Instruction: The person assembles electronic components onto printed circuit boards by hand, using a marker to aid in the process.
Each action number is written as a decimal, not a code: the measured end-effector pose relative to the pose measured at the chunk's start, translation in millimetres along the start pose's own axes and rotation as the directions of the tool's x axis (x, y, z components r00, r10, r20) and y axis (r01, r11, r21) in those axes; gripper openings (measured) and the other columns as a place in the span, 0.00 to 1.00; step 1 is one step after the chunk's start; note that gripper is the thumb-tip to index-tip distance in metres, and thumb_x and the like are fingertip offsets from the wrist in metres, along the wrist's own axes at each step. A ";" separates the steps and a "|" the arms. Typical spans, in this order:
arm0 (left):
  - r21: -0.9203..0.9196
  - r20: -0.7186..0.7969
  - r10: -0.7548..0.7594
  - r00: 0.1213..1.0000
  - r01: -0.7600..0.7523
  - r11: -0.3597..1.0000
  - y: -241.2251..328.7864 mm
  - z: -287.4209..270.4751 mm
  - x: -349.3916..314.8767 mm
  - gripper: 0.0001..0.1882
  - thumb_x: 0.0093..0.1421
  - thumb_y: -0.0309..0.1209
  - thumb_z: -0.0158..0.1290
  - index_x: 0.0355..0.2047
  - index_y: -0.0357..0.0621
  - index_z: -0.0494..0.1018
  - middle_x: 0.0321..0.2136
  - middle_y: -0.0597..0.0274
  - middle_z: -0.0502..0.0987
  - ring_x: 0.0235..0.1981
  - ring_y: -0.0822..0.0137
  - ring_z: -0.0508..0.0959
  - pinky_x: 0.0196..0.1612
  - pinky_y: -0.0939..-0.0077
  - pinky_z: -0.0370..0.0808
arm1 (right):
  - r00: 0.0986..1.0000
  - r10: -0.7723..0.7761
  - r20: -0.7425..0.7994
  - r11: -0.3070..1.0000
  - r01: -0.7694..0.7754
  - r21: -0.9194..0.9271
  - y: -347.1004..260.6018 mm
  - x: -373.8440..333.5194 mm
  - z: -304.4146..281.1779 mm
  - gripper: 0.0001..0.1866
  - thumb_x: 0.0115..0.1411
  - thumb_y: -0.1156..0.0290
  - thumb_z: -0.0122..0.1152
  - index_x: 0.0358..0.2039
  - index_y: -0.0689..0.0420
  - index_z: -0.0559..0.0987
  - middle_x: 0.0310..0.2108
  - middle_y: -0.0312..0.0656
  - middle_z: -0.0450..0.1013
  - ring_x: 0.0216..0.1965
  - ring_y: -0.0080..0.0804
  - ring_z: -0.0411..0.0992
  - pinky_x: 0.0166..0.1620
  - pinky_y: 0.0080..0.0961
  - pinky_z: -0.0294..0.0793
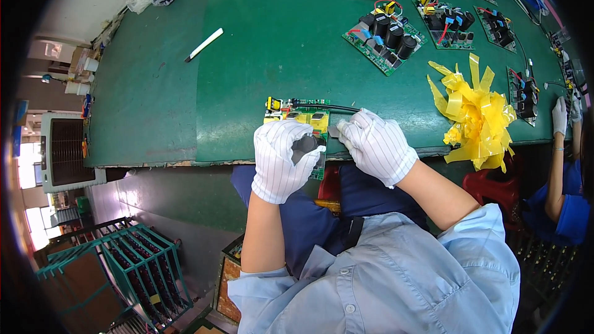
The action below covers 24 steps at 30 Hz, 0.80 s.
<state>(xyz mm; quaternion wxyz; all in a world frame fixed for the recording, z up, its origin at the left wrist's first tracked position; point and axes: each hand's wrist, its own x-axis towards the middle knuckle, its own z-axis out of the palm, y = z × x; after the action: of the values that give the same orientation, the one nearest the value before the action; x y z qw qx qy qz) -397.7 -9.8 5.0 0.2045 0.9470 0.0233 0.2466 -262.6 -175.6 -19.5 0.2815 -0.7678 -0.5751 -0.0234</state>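
Note:
White striped gloves cover both hands. My left hand (279, 159) is closed round the near side of a green circuit board (320, 172), by its black cylindrical capacitors (305, 146). Yellow tape (319, 121) lies over parts of this board, and a yellow transformer (273, 104) sits at its far left corner. A black cable (322, 107) runs from the board toward my right hand (377, 147). The fingers of that hand are pinched on a small flat grey piece (334, 132) beside the board's right edge; its kind is unclear.
A heap of crumpled yellow tape (476, 117) hangs over the green table's (247, 55) front edge. Several circuit boards (387, 40) lie at the far right. A white-handled cutter (204, 44) rests left. Another person's gloved hand (559, 117) is at the right.

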 end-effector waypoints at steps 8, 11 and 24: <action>0.019 -0.015 0.011 1.000 -0.010 1.000 1.2 5.4 0.0 0.20 0.44 0.36 0.62 0.38 0.47 0.72 0.34 0.63 0.76 0.38 0.59 0.74 0.46 0.62 0.64 | 0.995 0.061 0.076 0.992 -0.052 -0.111 -4.8 5.6 -0.8 0.11 0.50 0.69 0.59 0.36 0.54 0.74 0.28 0.39 0.68 0.32 0.38 0.71 0.27 0.35 0.72; 0.023 -0.020 -0.002 1.000 0.002 1.000 0.8 4.6 -1.1 0.20 0.43 0.35 0.62 0.38 0.47 0.72 0.34 0.63 0.76 0.39 0.59 0.74 0.46 0.62 0.63 | 1.000 -0.014 0.013 0.999 0.015 -0.037 -3.5 -1.4 -4.7 0.10 0.51 0.69 0.59 0.35 0.55 0.74 0.26 0.40 0.68 0.31 0.39 0.71 0.27 0.35 0.72; 0.034 -0.017 0.015 1.000 -0.014 0.999 3.7 4.5 0.7 0.21 0.44 0.35 0.62 0.38 0.46 0.72 0.35 0.60 0.75 0.38 0.57 0.74 0.46 0.62 0.65 | 0.998 -0.024 0.056 0.986 0.033 -0.163 -4.3 5.0 5.1 0.14 0.51 0.70 0.52 0.40 0.56 0.72 0.28 0.41 0.67 0.32 0.38 0.70 0.26 0.32 0.72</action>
<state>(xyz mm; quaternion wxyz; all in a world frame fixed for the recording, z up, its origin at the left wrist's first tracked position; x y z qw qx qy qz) -395.1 -14.8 3.2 0.1866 0.9482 0.0224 0.2560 -266.2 -168.2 -20.2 0.2015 -0.7803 -0.5896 -0.0539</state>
